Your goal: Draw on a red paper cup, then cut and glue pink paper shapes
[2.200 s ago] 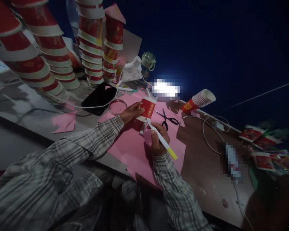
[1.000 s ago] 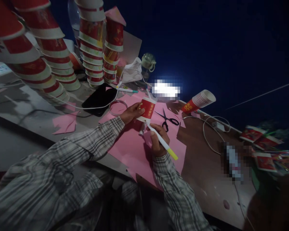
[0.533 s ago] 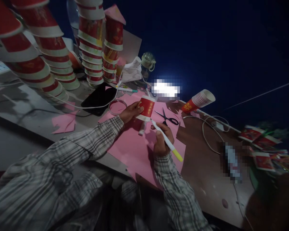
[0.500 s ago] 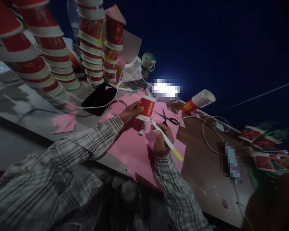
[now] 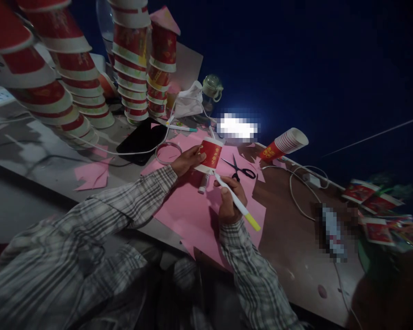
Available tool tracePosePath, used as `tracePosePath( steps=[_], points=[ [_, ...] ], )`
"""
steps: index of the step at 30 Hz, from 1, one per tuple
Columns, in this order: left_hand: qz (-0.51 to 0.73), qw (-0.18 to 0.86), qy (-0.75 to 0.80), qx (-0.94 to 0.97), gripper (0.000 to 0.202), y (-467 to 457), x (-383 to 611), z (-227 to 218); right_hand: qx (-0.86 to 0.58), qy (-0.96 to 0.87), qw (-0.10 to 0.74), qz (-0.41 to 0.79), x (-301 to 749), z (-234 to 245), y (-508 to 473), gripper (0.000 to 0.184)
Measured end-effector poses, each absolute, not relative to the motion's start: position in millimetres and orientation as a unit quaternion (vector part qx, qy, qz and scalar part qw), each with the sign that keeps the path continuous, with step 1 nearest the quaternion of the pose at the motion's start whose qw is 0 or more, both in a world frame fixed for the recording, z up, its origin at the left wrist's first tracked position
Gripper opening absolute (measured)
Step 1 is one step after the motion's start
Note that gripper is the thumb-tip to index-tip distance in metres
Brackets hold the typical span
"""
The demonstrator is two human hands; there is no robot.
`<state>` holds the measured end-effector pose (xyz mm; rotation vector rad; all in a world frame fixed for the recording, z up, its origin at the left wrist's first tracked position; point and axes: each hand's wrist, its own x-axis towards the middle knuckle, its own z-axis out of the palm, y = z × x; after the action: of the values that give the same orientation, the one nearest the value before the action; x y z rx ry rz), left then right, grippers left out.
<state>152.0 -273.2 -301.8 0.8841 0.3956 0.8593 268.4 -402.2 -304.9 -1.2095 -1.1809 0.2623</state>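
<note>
My left hand (image 5: 190,159) is closed on a red and white paper cup (image 5: 211,154), with the thumb across its printed side. In my right hand (image 5: 231,201) is a white marker (image 5: 237,200) with a yellow end, held like a pen. Its tip is at the cup's white lower rim; whether it touches I cannot tell. Beneath both hands lies pink paper (image 5: 186,211). Black-handled scissors (image 5: 239,169) rest opened on the paper, right of the cup. A small pale tube (image 5: 203,183) lies just below the cup.
Tall stacks of red and white cups (image 5: 131,64) stand at the left and back. A black phone (image 5: 141,140), a roll of tape (image 5: 168,152) and a white cable lie left of the paper. Nested paper cups (image 5: 284,144) lean at the right, near another cable (image 5: 292,192).
My right hand has shifted slightly left, bringing the marker's tip along the cup's lower rim. The left hand and cup stay nearly still.
</note>
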Motion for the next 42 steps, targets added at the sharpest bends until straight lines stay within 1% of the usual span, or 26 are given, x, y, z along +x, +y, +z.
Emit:
tracePosePath(
  steps=[3, 9, 21, 28, 36, 39, 42],
  points=[
    [0.391, 0.815, 0.184, 0.386, 0.050, -272.9, 152.5, -302.5, -0.531, -0.527, 0.654, 0.115, 268.3, -303.5, -402.7, 0.025],
    [0.390, 0.810, 0.182, 0.399, 0.048, -271.2, 152.7, -303.8, -0.534, -0.526, 0.653, 0.109, 268.3, -302.9, -402.9, 0.025],
    [0.381, 0.822, 0.178, 0.384, 0.052, -274.3, 152.2, -301.4, -0.552, -0.533, 0.637, 0.073, 267.1, -300.3, -404.3, 0.026],
    [0.387, 0.827, 0.174, 0.368, 0.055, -272.2, 155.4, -305.8, -0.539, -0.513, 0.664, 0.075, 265.8, -303.8, -405.1, 0.026],
    [0.376, 0.834, 0.174, 0.363, 0.045, -274.8, 150.8, -299.1, -0.531, -0.576, 0.622, 0.006, 266.7, -309.6, -405.4, 0.025],
    [0.376, 0.834, 0.178, 0.362, 0.043, -275.9, 149.6, -296.7, -0.517, -0.601, 0.610, -0.006, 269.3, -311.5, -403.6, 0.031],
    [0.376, 0.834, 0.184, 0.359, 0.046, -275.4, 150.1, -296.8, -0.516, -0.612, 0.599, -0.008, 271.3, -312.1, -402.5, 0.035]
  ],
)
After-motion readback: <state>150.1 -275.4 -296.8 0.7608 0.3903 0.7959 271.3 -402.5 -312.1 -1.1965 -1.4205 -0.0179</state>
